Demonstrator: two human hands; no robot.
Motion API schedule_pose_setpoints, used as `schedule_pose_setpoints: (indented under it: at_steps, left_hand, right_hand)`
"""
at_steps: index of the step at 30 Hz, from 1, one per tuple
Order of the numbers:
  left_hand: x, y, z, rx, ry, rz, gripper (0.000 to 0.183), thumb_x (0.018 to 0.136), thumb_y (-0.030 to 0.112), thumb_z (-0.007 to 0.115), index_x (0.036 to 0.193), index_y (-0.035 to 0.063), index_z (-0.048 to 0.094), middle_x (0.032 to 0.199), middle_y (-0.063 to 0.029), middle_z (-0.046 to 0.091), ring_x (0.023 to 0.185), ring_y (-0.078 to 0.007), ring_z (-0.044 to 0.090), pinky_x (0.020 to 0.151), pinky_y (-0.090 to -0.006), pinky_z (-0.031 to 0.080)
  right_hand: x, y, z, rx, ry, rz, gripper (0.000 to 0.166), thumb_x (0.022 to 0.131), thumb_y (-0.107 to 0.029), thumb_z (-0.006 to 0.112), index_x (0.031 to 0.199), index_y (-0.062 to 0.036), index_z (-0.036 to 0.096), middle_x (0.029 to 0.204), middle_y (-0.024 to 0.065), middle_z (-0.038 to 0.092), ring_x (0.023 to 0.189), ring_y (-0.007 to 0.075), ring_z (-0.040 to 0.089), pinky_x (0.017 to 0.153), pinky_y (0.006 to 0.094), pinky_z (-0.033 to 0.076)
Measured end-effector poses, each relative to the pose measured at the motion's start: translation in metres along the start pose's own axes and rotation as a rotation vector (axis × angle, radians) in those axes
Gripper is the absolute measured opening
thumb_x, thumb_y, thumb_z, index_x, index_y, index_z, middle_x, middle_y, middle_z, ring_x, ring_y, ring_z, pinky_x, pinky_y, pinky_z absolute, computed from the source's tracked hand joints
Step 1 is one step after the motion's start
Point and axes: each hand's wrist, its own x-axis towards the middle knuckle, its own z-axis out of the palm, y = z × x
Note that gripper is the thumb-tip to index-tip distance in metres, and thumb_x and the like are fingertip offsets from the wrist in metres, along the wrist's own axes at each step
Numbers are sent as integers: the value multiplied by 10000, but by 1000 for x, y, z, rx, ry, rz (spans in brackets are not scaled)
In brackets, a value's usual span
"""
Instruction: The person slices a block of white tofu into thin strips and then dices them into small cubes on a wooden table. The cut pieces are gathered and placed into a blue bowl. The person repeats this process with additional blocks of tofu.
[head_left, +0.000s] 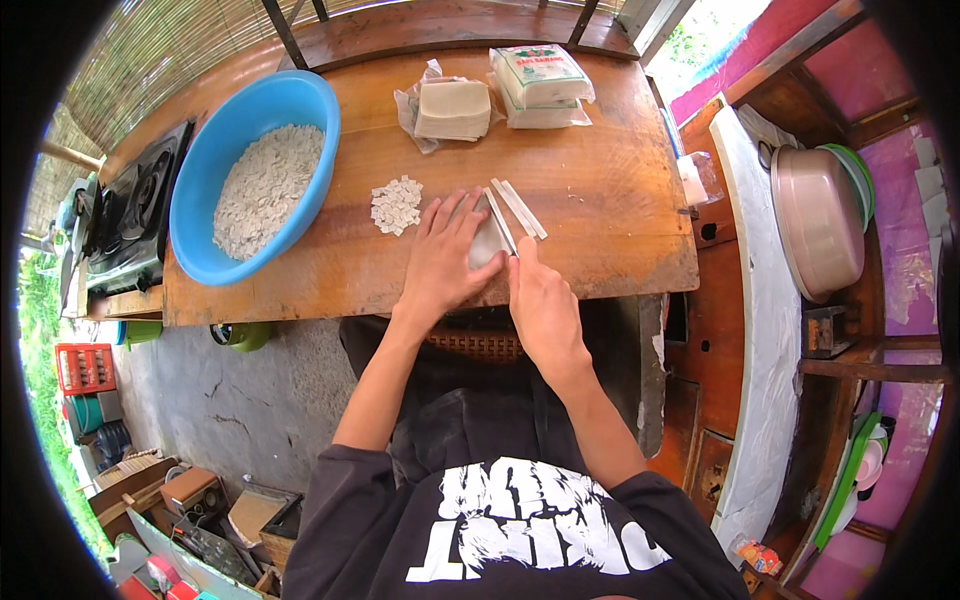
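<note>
My left hand lies spread on a pale stack of thin sheets near the front edge of the wooden table. In my right hand is a knife, its narrow blade along the right side of the stack; the fingers hide its handle. Just right of the blade lie thin pale strips. Left of my left hand is a small pile of cut pale squares. A blue plastic basin farther left holds many similar pieces.
Behind my hands, an opened stack of pale sheets sits on plastic wrap beside sealed packs bearing print. A black gas stove stands left of the wooden table. Right of the table, a beige basin leans by a shelf.
</note>
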Motion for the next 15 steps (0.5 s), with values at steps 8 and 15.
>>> schedule_pose_setpoints:
  at_steps: [8,15]
  left_hand:
    - [0,0,0,0,13,3,613,866,387,769,1340,24,628,1591,-146,520,1490,-334,429,1276,-512,284]
    - [-1,1,1,9,34,7,619,855,396,772,1330,22,637,1569,-155,540,1477,-327,445,1272,-505,294]
  right_hand:
    - [-9,5,0,-23,8,-7,163,1128,-204,497,1101,-47,463,850,266,714,850,487,714,676,587,577]
    - [-17,8,0,-23,5,3,152,1123,-197,505,1104,-51,466,842,261,713,835,481,716,660,578,582]
